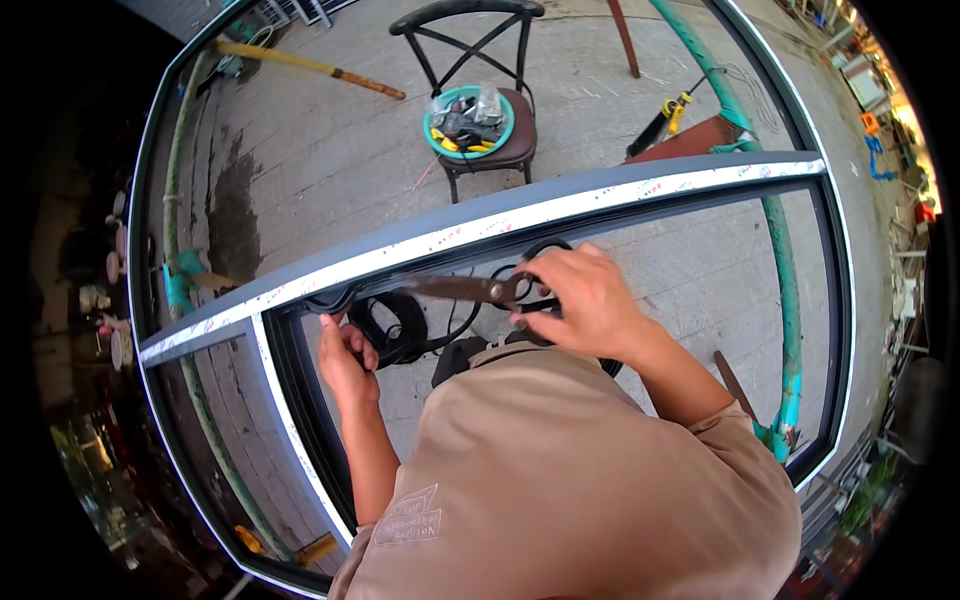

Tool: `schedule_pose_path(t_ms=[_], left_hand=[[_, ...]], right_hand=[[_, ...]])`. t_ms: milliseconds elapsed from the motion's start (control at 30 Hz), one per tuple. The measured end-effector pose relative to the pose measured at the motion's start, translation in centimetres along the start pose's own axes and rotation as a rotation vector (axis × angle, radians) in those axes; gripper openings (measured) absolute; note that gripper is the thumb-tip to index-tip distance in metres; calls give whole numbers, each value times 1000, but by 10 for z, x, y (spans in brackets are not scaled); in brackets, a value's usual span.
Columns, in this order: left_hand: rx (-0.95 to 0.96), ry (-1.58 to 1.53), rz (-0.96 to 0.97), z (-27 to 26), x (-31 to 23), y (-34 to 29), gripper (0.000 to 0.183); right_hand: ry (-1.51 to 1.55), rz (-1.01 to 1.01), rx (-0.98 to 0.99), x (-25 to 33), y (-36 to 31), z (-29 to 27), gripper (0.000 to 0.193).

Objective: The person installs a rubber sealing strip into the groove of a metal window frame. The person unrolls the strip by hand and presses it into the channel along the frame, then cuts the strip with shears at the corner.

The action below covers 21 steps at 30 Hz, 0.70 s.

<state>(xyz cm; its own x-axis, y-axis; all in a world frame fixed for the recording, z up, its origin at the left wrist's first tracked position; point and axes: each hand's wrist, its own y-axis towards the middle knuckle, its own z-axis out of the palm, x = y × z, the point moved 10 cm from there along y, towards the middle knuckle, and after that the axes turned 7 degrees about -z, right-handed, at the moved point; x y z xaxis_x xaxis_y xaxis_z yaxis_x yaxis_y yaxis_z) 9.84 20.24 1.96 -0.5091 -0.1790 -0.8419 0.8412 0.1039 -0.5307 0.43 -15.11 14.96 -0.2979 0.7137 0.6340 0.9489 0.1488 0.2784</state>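
Note:
My right hand (588,303) is closed round the handles of a pair of scissors (455,288) with dark, worn blades pointing left. My left hand (346,362) pinches a black rubber strip (331,301) near the inner corner of a window frame (480,228). The blade tips lie a little to the right of the left fingers, close under the crossbar; whether they touch the strip I cannot tell. Loops of the black strip (408,328) hang down between both hands, inside the frame opening. White protective film with small coloured marks covers the crossbar.
Green pipes (788,300) support the frame on the right and left. Beyond the crossbar, a chair (518,130) carries a green basin (510,118) of hand tools and plastic bags. A yellow and black tool (672,112) sits at the far right. A yellow pole (310,66) lies far left.

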Motion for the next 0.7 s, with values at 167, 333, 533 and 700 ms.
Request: schedule_pose_path(t_ms=[167, 333, 533, 700], left_hand=[[284, 158, 54, 15, 9, -57, 86], [318, 118, 90, 9, -2, -90, 123], [132, 365, 155, -29, -37, -93, 108], [-137, 217, -21, -78, -41, -77, 51]], right_hand=[[121, -231, 143, 48, 33, 82, 52], [280, -296, 328, 93, 57, 149, 56], [291, -323, 300, 121, 82, 185, 54], [283, -383, 385, 136, 86, 188, 49]])
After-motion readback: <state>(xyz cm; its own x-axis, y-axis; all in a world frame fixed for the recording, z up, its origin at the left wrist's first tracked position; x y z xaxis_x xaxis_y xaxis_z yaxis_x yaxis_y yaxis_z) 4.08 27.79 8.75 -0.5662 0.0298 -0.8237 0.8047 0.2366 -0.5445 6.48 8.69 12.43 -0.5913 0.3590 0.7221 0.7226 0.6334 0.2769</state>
